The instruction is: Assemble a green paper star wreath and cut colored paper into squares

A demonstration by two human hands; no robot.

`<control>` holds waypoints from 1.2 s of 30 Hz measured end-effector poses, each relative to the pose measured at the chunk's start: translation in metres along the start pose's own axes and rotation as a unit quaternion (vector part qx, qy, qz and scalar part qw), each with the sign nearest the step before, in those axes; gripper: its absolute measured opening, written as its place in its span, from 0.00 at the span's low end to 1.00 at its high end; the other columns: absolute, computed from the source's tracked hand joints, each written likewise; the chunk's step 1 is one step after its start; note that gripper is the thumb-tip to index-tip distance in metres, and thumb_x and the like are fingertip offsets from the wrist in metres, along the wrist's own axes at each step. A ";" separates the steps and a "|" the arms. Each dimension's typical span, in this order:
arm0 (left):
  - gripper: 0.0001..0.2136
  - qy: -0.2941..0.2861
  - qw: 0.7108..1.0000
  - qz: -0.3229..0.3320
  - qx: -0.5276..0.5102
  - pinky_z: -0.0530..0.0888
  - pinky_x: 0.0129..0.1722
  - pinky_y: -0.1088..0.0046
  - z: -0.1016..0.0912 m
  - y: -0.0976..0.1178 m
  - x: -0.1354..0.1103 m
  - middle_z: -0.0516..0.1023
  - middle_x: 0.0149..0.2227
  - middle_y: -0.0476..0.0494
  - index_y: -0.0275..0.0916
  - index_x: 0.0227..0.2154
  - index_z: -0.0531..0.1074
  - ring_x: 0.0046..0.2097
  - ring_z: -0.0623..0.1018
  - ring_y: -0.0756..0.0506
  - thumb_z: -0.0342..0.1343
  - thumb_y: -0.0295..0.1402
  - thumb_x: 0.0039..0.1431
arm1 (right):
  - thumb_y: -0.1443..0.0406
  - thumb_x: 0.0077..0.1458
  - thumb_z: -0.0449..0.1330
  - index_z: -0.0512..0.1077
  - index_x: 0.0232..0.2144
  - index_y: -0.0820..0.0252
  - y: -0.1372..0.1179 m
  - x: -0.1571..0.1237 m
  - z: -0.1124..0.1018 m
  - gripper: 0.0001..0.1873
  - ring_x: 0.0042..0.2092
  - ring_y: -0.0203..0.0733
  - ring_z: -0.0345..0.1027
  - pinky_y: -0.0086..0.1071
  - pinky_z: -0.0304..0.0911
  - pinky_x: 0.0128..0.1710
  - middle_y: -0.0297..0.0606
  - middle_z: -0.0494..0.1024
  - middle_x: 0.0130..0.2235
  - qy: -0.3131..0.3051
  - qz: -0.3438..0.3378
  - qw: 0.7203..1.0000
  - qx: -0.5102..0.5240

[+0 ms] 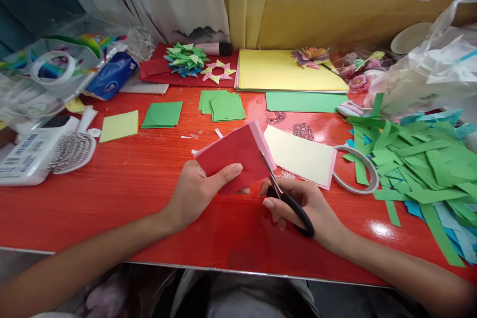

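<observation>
My left hand (203, 186) grips a stack of red and pink paper (238, 154), thumb on top and fingers underneath. A lighter pink strip shows along the stack's right edge. In my right hand (305, 203) is a pair of scissors (294, 208) with black handles. The blades lie at the right edge of the stack, where the pink strip meets the red. Just beyond, a cream sheet with a pink border (301, 151) lies flat on the red table (149, 208). Small white paper scraps (218, 133) lie behind the stack.
Green paper squares (227, 107) and a pale yellow square (119, 126) sit at the back. A tape roll (357, 169) lies beside heaped green strips (417, 154) on the right. A hairbrush (74, 151) and white bottle (33, 154) are left. Folded paper stars (186, 57) stand behind.
</observation>
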State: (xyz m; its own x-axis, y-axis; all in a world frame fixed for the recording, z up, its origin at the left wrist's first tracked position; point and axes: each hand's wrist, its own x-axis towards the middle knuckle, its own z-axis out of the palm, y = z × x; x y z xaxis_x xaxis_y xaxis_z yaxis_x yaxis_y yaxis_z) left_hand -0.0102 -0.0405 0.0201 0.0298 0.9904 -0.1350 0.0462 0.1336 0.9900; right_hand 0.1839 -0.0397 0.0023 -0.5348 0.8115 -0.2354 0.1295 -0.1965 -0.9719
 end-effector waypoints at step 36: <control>0.10 -0.045 0.998 0.001 0.034 0.73 0.28 0.79 0.004 -0.002 -0.004 0.79 0.25 0.50 0.37 0.23 0.75 0.28 0.76 0.49 0.57 0.38 0.52 | 0.59 0.45 0.65 0.65 0.20 0.62 -0.003 0.001 0.001 0.15 0.19 0.30 0.63 0.22 0.59 0.19 0.28 0.67 0.17 0.021 0.004 1.000 0.004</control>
State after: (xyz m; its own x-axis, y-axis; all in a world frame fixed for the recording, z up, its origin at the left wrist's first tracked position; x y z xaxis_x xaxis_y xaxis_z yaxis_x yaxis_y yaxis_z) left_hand -0.0063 -0.0447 0.0188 0.1188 0.9832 -0.1385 0.1127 0.1252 0.9857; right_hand 0.1824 -0.0389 0.0048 -0.4982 0.8320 -0.2439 0.1281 -0.2076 -0.9698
